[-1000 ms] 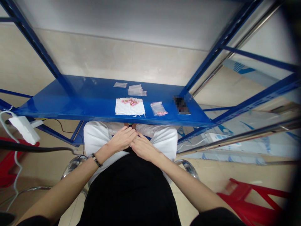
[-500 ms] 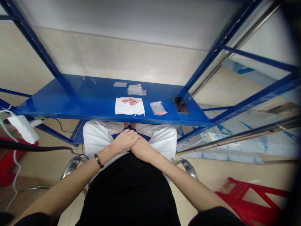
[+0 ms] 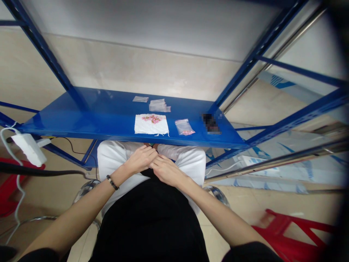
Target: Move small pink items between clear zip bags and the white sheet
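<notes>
My left hand and my right hand meet over my lap below the table's front edge. Their bent fingers touch, and I see nothing held between them, though the undersides are hidden. A dark beaded bracelet circles my left wrist. Nearest on the blue table is a flat white cloth pouch with thin strings at its front edge and a pink-and-green cluster on top. To its right lies a clear plastic bag with small pink pieces in its lower end.
Several clear bags lie behind the pouch, with another flat bag to their left. A dark, pixelated object rests at the table's right. Blue posts frame the table. A white power strip hangs left; a red stool stands right.
My hands have drawn slightly apart from lying folded over each other, so now their fingers meet. The things on the table stay put; the view has shifted a little.
</notes>
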`<move>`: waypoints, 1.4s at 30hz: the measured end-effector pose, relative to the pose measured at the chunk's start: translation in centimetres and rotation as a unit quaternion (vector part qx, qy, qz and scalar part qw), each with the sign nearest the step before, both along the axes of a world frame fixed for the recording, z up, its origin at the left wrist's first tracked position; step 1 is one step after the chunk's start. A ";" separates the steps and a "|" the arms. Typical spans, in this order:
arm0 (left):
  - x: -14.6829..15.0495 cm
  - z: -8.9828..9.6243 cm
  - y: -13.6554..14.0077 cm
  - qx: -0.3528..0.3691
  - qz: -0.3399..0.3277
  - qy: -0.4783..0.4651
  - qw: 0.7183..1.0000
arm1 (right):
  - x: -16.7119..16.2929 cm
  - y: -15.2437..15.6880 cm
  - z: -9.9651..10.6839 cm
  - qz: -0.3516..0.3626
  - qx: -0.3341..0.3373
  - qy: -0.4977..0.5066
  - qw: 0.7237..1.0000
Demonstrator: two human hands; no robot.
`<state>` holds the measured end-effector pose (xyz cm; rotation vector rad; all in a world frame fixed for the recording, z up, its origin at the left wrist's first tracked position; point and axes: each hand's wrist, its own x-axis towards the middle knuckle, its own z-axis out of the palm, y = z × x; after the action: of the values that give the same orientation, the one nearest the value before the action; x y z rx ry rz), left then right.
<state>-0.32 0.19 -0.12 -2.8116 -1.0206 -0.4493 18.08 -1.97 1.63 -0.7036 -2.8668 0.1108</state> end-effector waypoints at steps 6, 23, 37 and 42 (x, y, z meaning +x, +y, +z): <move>-1.3 0.5 0.7 -0.015 0.036 -0.053 0.998 | 0.9 0.3 0.2 0.009 0.005 0.069 0.998; 0.7 1.7 0.2 -0.460 0.066 -0.694 0.550 | 1.8 4.6 1.5 -0.188 -0.062 0.433 0.879; 0.0 1.6 0.8 -0.532 -0.009 -0.729 0.431 | -1.7 19.3 1.3 -0.198 0.022 0.228 0.953; -0.4 2.3 0.7 -0.535 -0.029 -0.735 0.416 | -1.9 19.6 1.4 -0.188 0.038 0.201 0.960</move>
<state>-0.76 0.88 2.22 -2.1925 -1.6266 -3.9005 16.14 17.65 2.99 -1.0577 -2.2980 0.0769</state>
